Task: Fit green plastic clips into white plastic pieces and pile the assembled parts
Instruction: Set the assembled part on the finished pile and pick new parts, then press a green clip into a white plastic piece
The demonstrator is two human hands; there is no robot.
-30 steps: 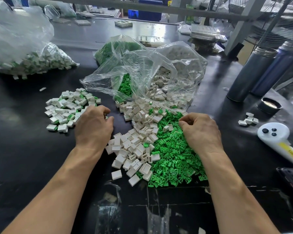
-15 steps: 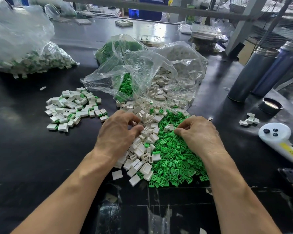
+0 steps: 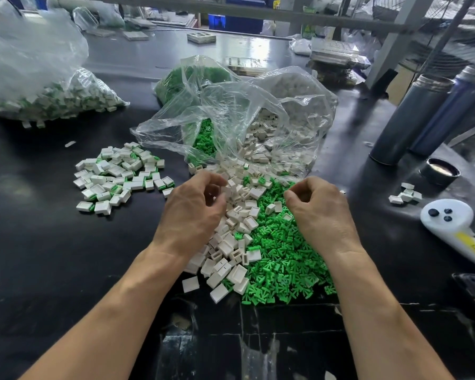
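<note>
Both hands sit over the loose parts. Left hand [image 3: 192,212] has bare black table [image 3: 39,256] to its outer side and toward the body, w/ the finished pile [image 3: 118,176] just past it. Plastic bags [image 3: 231,127] block straight ahead. Right hand [image 3: 321,215]: open tabletop to its outer side, then bottles [image 3: 412,119], a cap [image 3: 439,171] & a white controller [image 3: 455,226].

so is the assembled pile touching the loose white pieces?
Apart. The head view shows bare black table between the assembled pile and the loose white pieces.
</note>
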